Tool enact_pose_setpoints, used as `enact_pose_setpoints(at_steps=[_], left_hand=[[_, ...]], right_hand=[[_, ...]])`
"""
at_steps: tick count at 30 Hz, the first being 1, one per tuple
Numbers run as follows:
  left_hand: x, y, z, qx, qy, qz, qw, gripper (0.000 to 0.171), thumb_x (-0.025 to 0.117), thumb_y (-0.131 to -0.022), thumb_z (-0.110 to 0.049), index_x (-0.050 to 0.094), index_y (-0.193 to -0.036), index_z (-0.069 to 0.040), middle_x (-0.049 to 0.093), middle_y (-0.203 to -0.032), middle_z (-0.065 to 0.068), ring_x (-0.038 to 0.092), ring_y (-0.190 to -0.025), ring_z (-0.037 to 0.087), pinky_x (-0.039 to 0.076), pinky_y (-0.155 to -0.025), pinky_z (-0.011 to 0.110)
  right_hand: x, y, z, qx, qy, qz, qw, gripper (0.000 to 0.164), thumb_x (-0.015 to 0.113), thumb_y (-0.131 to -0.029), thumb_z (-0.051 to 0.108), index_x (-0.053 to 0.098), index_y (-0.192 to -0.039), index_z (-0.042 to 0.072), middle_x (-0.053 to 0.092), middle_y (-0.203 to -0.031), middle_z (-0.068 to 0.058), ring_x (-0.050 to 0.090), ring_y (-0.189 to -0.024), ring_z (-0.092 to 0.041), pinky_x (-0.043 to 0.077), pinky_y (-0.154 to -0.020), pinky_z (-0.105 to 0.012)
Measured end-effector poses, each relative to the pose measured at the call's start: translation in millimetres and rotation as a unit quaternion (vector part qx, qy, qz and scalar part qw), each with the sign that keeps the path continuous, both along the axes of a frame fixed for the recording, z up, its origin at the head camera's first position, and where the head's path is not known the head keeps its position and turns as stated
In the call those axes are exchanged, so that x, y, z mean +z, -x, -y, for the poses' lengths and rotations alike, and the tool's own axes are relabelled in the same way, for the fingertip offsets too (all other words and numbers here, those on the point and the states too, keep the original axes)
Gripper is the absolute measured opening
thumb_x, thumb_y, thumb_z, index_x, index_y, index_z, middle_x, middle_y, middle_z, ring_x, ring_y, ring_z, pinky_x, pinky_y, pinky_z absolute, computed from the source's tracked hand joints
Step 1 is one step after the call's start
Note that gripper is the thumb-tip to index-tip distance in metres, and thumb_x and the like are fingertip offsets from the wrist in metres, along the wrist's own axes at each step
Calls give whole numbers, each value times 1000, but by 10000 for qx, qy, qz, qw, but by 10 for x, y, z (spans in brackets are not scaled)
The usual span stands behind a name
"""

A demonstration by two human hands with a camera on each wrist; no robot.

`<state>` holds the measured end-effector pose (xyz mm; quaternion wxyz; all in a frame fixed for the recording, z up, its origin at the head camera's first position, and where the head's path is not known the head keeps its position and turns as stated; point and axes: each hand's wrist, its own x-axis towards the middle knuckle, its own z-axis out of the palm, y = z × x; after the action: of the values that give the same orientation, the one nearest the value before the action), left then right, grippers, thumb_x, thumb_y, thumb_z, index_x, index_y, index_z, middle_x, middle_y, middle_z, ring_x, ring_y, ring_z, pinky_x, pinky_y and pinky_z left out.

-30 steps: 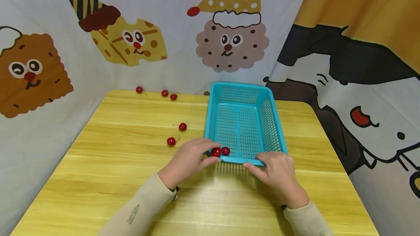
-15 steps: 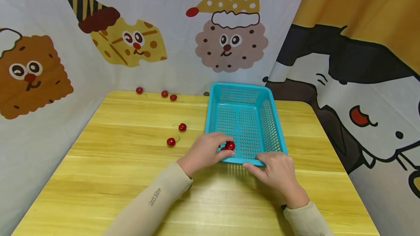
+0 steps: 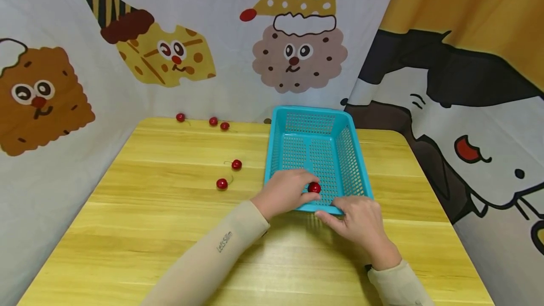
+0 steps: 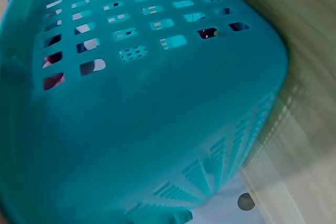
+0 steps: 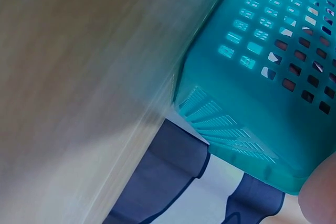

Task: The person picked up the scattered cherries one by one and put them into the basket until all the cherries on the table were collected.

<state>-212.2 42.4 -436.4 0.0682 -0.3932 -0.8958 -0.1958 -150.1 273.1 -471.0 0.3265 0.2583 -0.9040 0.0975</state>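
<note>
A turquoise perforated basket (image 3: 307,208) stands on the wooden table. My left hand (image 3: 286,191) reaches over its near left rim, with a shiny red cherry (image 3: 314,188) between thumb and fingers, inside the basket. My right hand (image 3: 359,221) grips the near rim toward its right corner, thumb outside and fingers inside. Through the holes of the basket wall (image 4: 157,87), the left wrist view shows bits of hand and a dark red spot. In the right wrist view a fingertip (image 5: 319,190) lies at the edge of the basket (image 5: 252,98).
Left of the basket lie two stemmed cherries, the nearer cherry (image 3: 222,183) and the farther cherry (image 3: 236,165). Along the table's (image 3: 127,230) back edge are a cherry (image 3: 180,117) on the left and two close together (image 3: 213,121). A cartoon-printed cloth (image 3: 233,60) hangs behind.
My left hand has moved right along the near side of the basket, the visible cherry shifting with it; a second cherry beside it has gone out of sight. My right hand has stayed on the rim.
</note>
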Motion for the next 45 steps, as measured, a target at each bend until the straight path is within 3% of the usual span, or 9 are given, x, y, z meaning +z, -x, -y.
enact_pose_setpoints(at_steps=[9,28,32,35,38,40,45], left_hand=[[58,26,-57,-29,207,616,9979,30,72,-102,-45,77,-118,-20,73,-101,-10,63,-86,7,57,-74,24],[42,70,-61,-89,426,856,9954,32,66,-106,-49,77,-122,-23,77,-111,-11,69,-97,8,61,-84,26],[38,87,-58,-69,503,859,9950,37,64,-107,-49,76,-128,-21,78,-119,-8,72,-109,12,62,-92,31],[31,92,-58,-60,572,841,9948,42,62,-108,-49,75,-133,-19,78,-128,-4,72,-120,16,62,-99,36],[34,80,-58,-44,641,766,9950,44,59,-109,-50,74,-135,-18,77,-132,-3,71,-125,17,62,-101,37],[35,69,-60,-33,689,661,9954,44,58,-109,-51,74,-134,-18,77,-132,-3,71,-126,17,62,-101,36],[25,46,-65,15,730,252,9970,44,57,-109,-52,76,-131,-19,78,-128,-4,72,-123,16,64,-97,35]], right_hand=[[4,-22,7,-21,6,-55,10000,76,39,-99,84,47,-54,24,29,-53,14,28,-44,-3,2,-52,-14],[-34,-25,-9,-101,-63,-1,9999,72,36,-100,85,46,-58,26,34,-52,13,31,-44,-5,6,-47,-17],[-36,-17,-20,-16,-2,41,10000,72,39,-100,83,64,-66,25,52,-53,10,46,-44,-9,17,-43,-18],[-23,-27,-18,105,11,76,9999,71,41,-101,81,78,-84,23,71,-66,6,62,-51,-13,33,-42,-22],[6,-80,14,174,-96,143,9997,69,39,-105,75,81,-97,20,79,-81,3,72,-65,-18,53,-53,-32],[22,-138,59,93,-212,232,9995,67,37,-108,70,80,-103,18,81,-90,1,76,-76,-23,59,-65,-42],[27,-259,189,-369,-195,441,9982,69,34,-110,67,77,-108,13,81,-98,-7,76,-89,-33,54,-82,-53]])
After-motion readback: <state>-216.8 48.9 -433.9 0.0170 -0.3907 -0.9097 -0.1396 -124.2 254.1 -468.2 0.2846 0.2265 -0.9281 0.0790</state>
